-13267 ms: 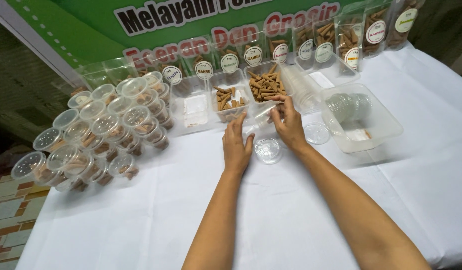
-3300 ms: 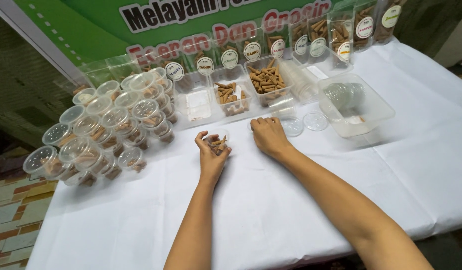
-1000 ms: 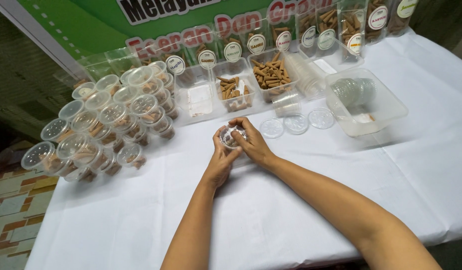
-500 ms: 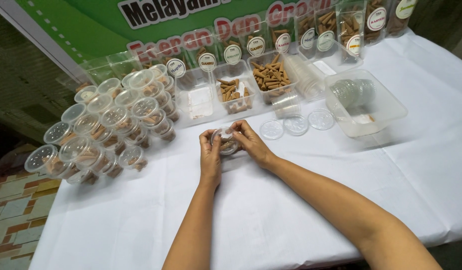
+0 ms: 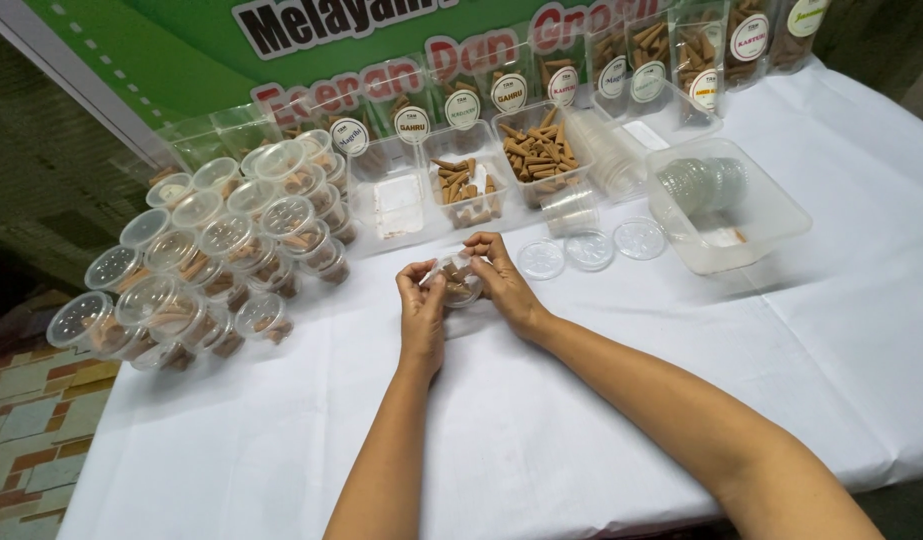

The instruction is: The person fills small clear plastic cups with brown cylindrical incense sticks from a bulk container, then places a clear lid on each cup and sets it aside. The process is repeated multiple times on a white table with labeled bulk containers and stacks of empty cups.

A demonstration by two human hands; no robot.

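Observation:
My left hand (image 5: 421,305) and my right hand (image 5: 501,280) both grip a small clear plastic cup (image 5: 459,282) with brown cone-shaped pieces inside, held just above the white tablecloth (image 5: 581,400). My fingertips press around the cup's rim, where a clear lid sits. Three loose clear lids (image 5: 589,250) lie on the cloth just right of my right hand. Open trays of brown cones (image 5: 464,190) (image 5: 539,155) stand right behind the hands.
A stack of several lidded, filled cups (image 5: 196,265) fills the left side of the table. A clear tub of spare lids (image 5: 726,205) stands at the right. Labelled packets line a green banner (image 5: 181,50) at the back. The table's left edge drops to a tiled floor.
In the oldest frame both hands were at the cone trays. Since then the cup came to the middle, my right hand joined the left on it, and both now press at its rim.

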